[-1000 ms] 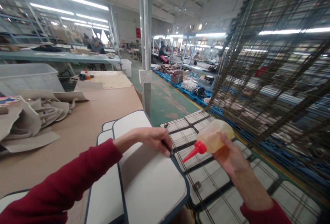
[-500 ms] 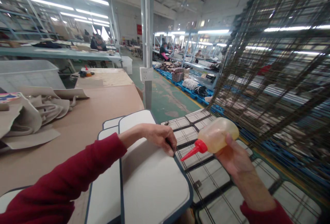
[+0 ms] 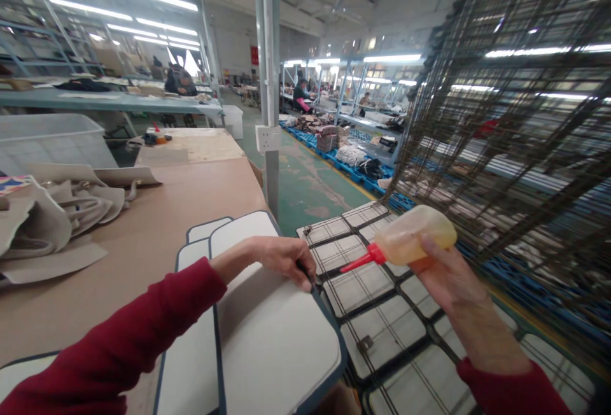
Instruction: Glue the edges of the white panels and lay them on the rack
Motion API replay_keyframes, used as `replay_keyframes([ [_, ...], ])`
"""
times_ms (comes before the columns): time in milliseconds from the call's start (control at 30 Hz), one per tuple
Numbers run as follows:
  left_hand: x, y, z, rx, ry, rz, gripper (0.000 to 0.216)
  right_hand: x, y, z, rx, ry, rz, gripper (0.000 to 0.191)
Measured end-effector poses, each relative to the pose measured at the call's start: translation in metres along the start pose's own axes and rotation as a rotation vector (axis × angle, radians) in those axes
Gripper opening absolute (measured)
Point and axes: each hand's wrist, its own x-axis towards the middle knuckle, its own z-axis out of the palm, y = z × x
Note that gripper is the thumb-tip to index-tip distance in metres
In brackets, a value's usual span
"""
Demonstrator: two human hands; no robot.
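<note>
A squeeze bottle (image 3: 415, 233) of yellowish, translucent material is resting in the right hand (image 3: 443, 278), whose fingers are gripping its base end, the thumb lying along the near side. The bottle is leaning nearly on its side, its red nozzle (image 3: 363, 258) pointing left and slightly downward, the tip ending near the left fingers but not touching them. The left hand (image 3: 284, 256) is reaching across a white panel (image 3: 279, 338) with a dark border; its fingers are curling closed and pinching the right-hand edge. Directly left of these fingers, partly beneath the panel, similar bordered panels (image 3: 191, 313) are overlapping. Below and between the two sets of fingers, a wire rack (image 3: 377, 332) is spreading over more pale panels. Farther left, a brown counter (image 3: 205, 179) is bearing beige fabric pieces (image 3: 86, 205), with a translucent bin (image 3: 48, 141) standing behind them. Beyond the left fingers, a metal post (image 3: 272, 179) is rising; beyond the right fingers, upright wire grids (image 3: 525, 116) are standing and blue pallets (image 3: 365, 176) are carrying heaped goods.
</note>
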Motion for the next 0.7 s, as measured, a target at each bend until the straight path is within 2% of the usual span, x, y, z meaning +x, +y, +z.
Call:
replay_keyframes([
  [133,0.006,-0.005,-0.001,0.002,-0.009,-0.019,0.041,0.014,-0.009,0.001,-0.097,-0.057,0.004,0.046],
  [267,0.016,-0.003,-0.003,-0.004,-0.032,-0.008,0.04,0.033,-0.037,0.005,-0.506,-0.135,-0.282,0.06],
  [333,0.022,-0.001,-0.003,-0.008,-0.04,-0.016,0.039,0.035,-0.047,0.004,-0.555,-0.164,-0.344,0.067],
  [500,0.035,0.006,0.0,-0.034,-0.056,-0.034,0.042,0.018,-0.044,-0.005,-0.239,-0.265,-0.075,0.046],
  [700,0.052,0.017,0.0,-0.028,-0.071,-0.022,0.044,0.012,-0.021,-0.023,-0.035,-0.148,0.063,0.057],
])
